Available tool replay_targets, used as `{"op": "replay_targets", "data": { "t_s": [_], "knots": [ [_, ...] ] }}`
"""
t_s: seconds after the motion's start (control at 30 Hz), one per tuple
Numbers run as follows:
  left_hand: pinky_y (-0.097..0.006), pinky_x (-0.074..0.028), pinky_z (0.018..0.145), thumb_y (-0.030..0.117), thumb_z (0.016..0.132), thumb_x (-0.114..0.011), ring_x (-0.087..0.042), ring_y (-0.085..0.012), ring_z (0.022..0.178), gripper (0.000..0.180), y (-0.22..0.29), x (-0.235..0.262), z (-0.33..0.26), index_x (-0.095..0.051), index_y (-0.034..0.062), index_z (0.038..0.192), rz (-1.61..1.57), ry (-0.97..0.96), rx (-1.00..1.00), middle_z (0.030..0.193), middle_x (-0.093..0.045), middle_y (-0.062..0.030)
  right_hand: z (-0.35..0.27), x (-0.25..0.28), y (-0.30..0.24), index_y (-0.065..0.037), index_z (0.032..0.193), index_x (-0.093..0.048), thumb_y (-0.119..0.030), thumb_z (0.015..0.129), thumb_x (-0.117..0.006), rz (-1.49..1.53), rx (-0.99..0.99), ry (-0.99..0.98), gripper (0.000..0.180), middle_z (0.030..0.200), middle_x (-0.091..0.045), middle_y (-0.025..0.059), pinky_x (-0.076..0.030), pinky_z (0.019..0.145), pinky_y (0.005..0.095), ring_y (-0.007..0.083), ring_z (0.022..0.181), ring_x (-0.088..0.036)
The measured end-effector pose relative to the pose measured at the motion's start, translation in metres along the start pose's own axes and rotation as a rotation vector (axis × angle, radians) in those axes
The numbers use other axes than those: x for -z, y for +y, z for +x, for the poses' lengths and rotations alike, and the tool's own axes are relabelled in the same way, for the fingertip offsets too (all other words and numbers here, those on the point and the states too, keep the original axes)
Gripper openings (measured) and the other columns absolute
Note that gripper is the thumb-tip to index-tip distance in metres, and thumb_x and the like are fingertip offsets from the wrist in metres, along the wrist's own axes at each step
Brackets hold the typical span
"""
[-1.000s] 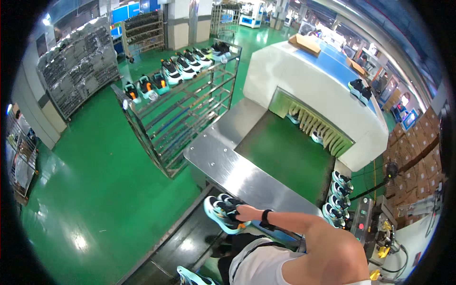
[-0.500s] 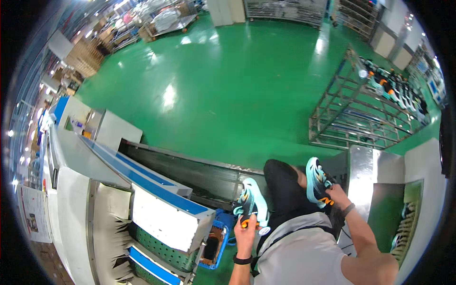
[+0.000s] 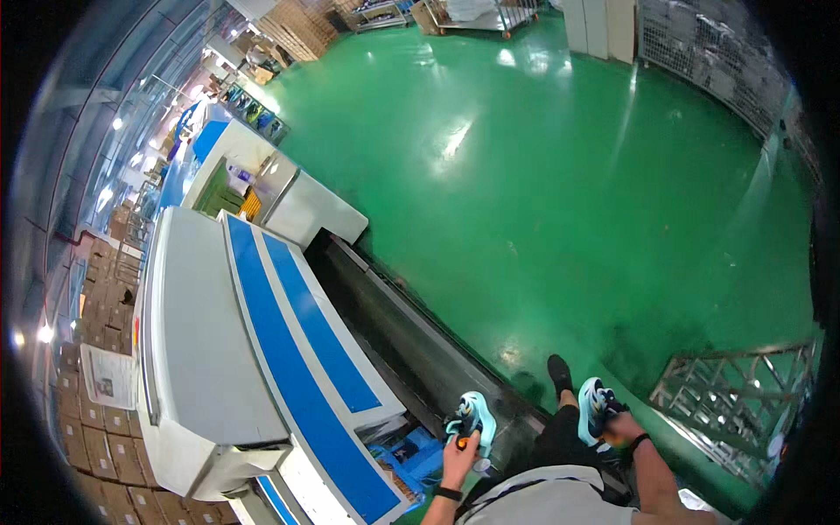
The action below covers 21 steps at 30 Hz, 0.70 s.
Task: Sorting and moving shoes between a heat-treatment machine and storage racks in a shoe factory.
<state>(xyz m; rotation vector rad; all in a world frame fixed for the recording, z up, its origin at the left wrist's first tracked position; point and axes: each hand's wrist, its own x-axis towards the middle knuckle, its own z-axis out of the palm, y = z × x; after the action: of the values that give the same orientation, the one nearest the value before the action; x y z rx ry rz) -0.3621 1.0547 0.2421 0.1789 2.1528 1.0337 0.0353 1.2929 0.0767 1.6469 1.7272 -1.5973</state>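
Note:
My left hand (image 3: 459, 458) is closed on the heel end of a light-blue and black sneaker (image 3: 479, 415), with a bit of orange showing by the fingers. A matching sneaker (image 3: 591, 408) is gripped by my right hand (image 3: 623, 429), which is slightly blurred. Both sneakers are held in front of my body, toes pointing away from me, one on each side of my dark-clad leg. Beside the left hand is a blue basket (image 3: 426, 457); its contents are hard to make out.
A long white machine with blue panels (image 3: 302, 367) stands on my left, with a dark trough (image 3: 385, 315) along its side. At the right is a metal rack (image 3: 744, 402). Stacked cartons (image 3: 105, 437) stand far left, and a caged cart (image 3: 700, 61) is at the back right.
My view has swung left and shows more of the machine. The rack has slid to the lower right, and the shoes on it are out of view. Both hands still hold the sneakers.

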Motion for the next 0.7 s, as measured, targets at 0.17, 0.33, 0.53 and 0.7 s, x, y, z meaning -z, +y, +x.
{"op": "replay_targets", "data": {
  "t_s": [0.17, 0.33, 0.53, 0.7],
  "knots": [
    [-0.029, -0.051, 0.060, 0.043, 0.093, -0.079, -0.063, -0.0106, 0.064, 0.043, 0.034, -0.004, 0.076, -0.069, 0.0018, 0.095, -0.032, -0.016, 0.110, 0.077, -0.067, -0.0020, 0.115, 0.077, 0.021, 0.008, 0.119, -0.070, -0.013, 0.075, -0.069, 0.024, -0.052, 0.067, 0.049, 0.112, -0.074, 0.0282, -0.055, 0.094, 0.0445, 0.0420, 0.111, -0.070],
    [-0.031, -0.053, 0.057, 0.045, 0.092, -0.080, -0.066, -0.0154, 0.062, 0.049, 0.031, 0.005, 0.135, -0.066, -0.0015, 0.098, -0.138, 0.128, 0.244, 0.078, -0.068, -0.0052, 0.203, 0.131, -0.019, 0.009, 0.115, -0.070, -0.009, 0.077, -0.068, 0.106, -0.152, 0.048, 0.041, 0.106, -0.074, 0.0228, -0.057, 0.087, 0.0430, 0.0369, 0.100, -0.073],
    [-0.034, -0.057, 0.057, 0.044, 0.093, -0.079, -0.066, -0.0157, 0.065, 0.044, 0.043, -0.013, 0.199, -0.069, 0.0015, 0.095, -0.383, 0.220, 0.496, 0.080, -0.069, -0.0062, 0.287, 0.199, -0.130, 0.003, 0.114, -0.073, -0.014, 0.077, -0.073, -0.255, -0.252, 0.004, 0.041, 0.107, -0.075, 0.0163, -0.059, 0.081, 0.0442, 0.0308, 0.093, -0.074],
    [-0.036, -0.059, 0.056, 0.050, 0.088, -0.081, -0.068, -0.0184, 0.058, 0.050, 0.033, 0.001, 0.281, -0.073, -0.0001, 0.088, -0.288, 0.254, 0.626, 0.071, -0.069, -0.0074, 0.332, 0.202, -0.336, -0.005, 0.127, -0.073, -0.027, 0.080, -0.079, -0.407, 0.096, -0.117, 0.052, 0.120, -0.075, 0.0183, -0.058, 0.095, 0.0403, 0.0303, 0.110, -0.072]
  ]
}}
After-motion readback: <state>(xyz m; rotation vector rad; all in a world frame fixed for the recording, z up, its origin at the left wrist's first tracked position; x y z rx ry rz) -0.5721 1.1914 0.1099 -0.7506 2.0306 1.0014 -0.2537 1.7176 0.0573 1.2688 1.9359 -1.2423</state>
